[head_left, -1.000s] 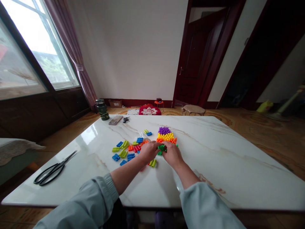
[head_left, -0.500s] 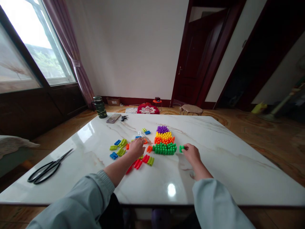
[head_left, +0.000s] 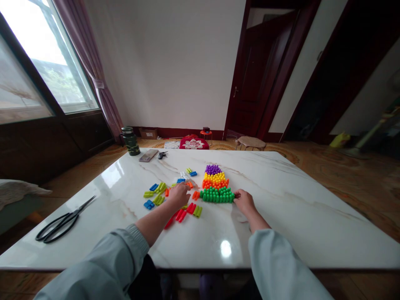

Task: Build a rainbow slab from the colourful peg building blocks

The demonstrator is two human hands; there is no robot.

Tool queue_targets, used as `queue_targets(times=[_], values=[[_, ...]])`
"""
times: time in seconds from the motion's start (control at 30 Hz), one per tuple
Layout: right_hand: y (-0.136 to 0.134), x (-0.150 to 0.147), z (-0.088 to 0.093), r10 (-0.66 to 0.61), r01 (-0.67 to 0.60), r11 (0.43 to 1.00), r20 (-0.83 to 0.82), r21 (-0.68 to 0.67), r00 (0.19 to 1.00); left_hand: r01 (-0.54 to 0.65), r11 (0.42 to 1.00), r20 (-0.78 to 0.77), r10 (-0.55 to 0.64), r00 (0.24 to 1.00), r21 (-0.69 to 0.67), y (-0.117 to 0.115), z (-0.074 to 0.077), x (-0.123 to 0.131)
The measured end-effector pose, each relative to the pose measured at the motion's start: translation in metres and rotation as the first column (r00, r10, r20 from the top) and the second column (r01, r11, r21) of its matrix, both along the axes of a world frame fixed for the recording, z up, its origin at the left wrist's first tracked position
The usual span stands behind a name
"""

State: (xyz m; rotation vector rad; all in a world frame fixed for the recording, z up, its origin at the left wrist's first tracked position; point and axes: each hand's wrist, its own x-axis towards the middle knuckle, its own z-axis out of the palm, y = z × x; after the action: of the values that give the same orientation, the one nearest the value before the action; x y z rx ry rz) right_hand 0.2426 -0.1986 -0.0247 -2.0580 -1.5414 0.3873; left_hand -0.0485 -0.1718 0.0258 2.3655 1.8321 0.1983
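Note:
My right hand (head_left: pixel 245 202) pinches a green plastic toy piece at the right end of a group of green pieces (head_left: pixel 217 194), whose rounded ends face me. Just behind that group, rows of orange pieces (head_left: pixel 215 183), yellow pieces (head_left: pixel 214 176) and purple pieces (head_left: pixel 213 169) stand close together. Over the loose pieces on the left rests my left hand (head_left: pixel 179 195), its fingers a little apart with nothing visible in them. An orange piece (head_left: pixel 196 195) lies between the left hand and the green group. Red pieces (head_left: pixel 180 215) lie under the left wrist.
Loose lime pieces (head_left: pixel 160 188) and blue pieces (head_left: pixel 149 204) are scattered at left. Black-handled scissors (head_left: pixel 64 223) lie on the marble-patterned table (head_left: pixel 300 216). A camouflage flask (head_left: pixel 130 141), a phone (head_left: pixel 148 155) and keys (head_left: pixel 162 155) are at the far left edge.
My right hand has moved left with the green piece, closing the gap to the green group. My left hand has stayed nearly where it was.

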Motion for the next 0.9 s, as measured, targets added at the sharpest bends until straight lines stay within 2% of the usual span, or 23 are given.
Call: queue_targets(times=[0.17, 0.33, 0.4, 0.5, 0.57, 0.63, 0.77, 0.9], values=[[-0.002, 0.0, 0.003, -0.02, 0.02, 1.0, -0.008, -0.001, 1.0, -0.031, 0.999, 0.018, 0.031, 0.999, 0.008, 0.0, 0.008, -0.009], [-0.007, -0.012, 0.027, -0.085, 0.075, 0.99, 0.079, 0.122, 0.993, -0.114, 0.993, 0.047, 0.112, 0.993, 0.036, -0.002, 0.024, -0.034], [-0.008, -0.025, 0.037, -0.018, 0.007, 0.985, 0.058, 0.174, 0.998, -0.133, 0.991, 0.054, 0.131, 0.99, 0.023, -0.004, 0.028, -0.045], [-0.011, -0.054, 0.045, 0.205, -0.202, 0.963, 0.001, 0.181, 0.979, -0.1, 0.995, 0.059, 0.101, 0.993, -0.022, -0.009, 0.029, -0.06], [-0.015, -0.077, 0.049, 0.359, -0.357, 0.925, 0.006, 0.13, 0.933, -0.042, 0.996, 0.058, 0.046, 0.997, -0.073, -0.014, 0.028, -0.069], [-0.02, -0.1, 0.052, 0.451, -0.454, 0.891, 0.07, 0.019, 0.89, 0.022, 0.99, 0.054, -0.015, 0.998, -0.142, -0.021, 0.028, -0.078], [-0.029, -0.136, 0.057, 0.469, -0.419, 0.876, 0.215, -0.24, 0.857, 0.066, 0.96, -0.073, -0.089, 0.993, -0.272, -0.039, 0.026, -0.088], [-0.036, -0.159, 0.061, 0.505, -0.407, 0.843, 0.256, -0.352, 0.824, 0.007, 0.968, -0.16, -0.049, 0.986, -0.251, -0.055, 0.016, -0.084]])
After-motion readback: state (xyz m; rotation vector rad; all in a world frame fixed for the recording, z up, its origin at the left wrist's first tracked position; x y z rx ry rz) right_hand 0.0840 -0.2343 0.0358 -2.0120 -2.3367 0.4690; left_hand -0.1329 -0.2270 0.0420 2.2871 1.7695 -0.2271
